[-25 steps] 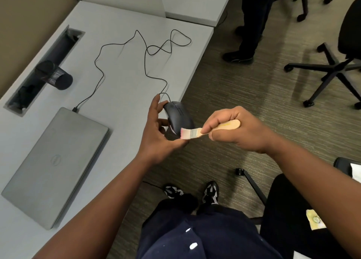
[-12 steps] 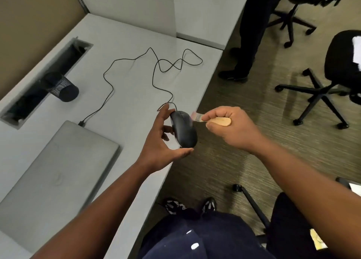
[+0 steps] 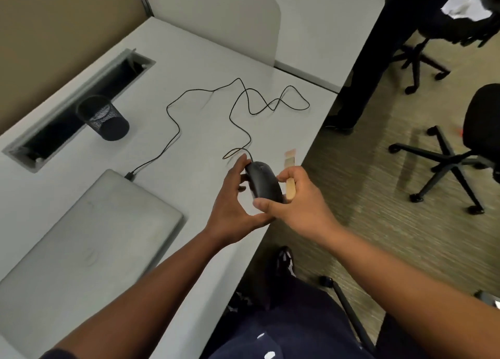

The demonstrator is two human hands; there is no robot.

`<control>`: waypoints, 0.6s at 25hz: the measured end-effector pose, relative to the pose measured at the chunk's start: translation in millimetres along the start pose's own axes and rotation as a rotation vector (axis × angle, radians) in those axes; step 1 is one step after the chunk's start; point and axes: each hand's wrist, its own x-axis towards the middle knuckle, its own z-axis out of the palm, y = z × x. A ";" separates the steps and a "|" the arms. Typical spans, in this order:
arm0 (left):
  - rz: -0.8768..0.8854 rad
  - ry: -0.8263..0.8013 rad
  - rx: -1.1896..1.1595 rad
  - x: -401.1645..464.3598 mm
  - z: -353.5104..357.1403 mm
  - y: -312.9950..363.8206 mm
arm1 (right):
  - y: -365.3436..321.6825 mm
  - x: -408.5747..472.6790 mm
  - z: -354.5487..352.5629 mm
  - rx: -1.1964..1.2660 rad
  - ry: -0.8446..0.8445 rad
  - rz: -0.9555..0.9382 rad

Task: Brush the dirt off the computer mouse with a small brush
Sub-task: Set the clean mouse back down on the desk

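Since the earlier frame the small brush [image 3: 290, 173] had swung from crosswise to bristles pointing away, beside the mouse; the grey worktop [image 3: 189, 61] carried a closed laptop [image 3: 81, 239] and mesh cup [image 3: 104, 119]; the left hand [image 3: 232, 210] cradled the black computer mouse [image 3: 263, 181] above the worktop's edge; the right hand [image 3: 300, 204] had its grip closed on the brush handle, thumb against the mouse.

Matt plastic mouse [image 3: 263, 181], wooden brush [image 3: 290, 173].

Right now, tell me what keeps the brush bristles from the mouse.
No separate object. The right hand holds the brush beside the mouse, bristles pointing up and away; its own fingers lie against the mouse. The left hand holds the mouse.
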 end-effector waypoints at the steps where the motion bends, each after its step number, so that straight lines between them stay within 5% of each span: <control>1: -0.017 0.011 -0.009 6.7 1.9 -4.0 | -3.0 9.1 3.2 -0.032 0.006 -0.006; 15: -0.363 0.139 0.083 151.7 -20.3 -54.2 | 14.4 221.2 14.5 -0.326 -0.122 -0.323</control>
